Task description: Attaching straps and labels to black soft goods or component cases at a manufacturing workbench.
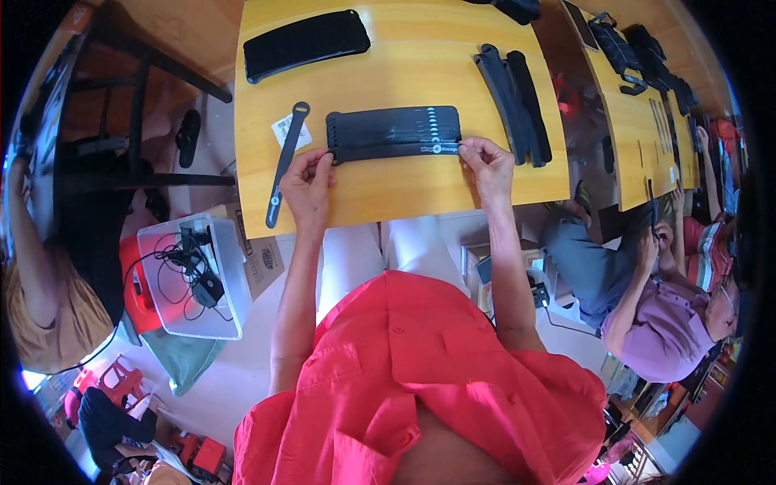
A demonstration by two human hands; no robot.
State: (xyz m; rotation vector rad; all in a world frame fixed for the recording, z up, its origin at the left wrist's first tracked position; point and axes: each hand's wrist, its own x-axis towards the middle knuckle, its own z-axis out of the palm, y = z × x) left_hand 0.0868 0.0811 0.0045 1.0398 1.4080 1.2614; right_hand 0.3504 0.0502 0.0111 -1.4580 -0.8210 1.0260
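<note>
A yellow desk [404, 73] is carrying everything; black strap bundles [503, 101] are lying lengthwise at its right; an overlapping row of black straps [376, 125] is resting near the front edge, between the hands; a black stack [307, 45] is sitting at the far left; the left hand [307, 182] is pinching the left end of the row's front strap [380, 151], and the right hand [491, 166] is pinching its right end, thumb against finger; the person is apparently setting that strap level along the row; the next move is probably calling for a light, even hold at both ends, so that the layers beneath are not sliding; a loose strap [284, 166] is lying slantwise beside the left hand, partly covering a white label [304, 139].
</note>
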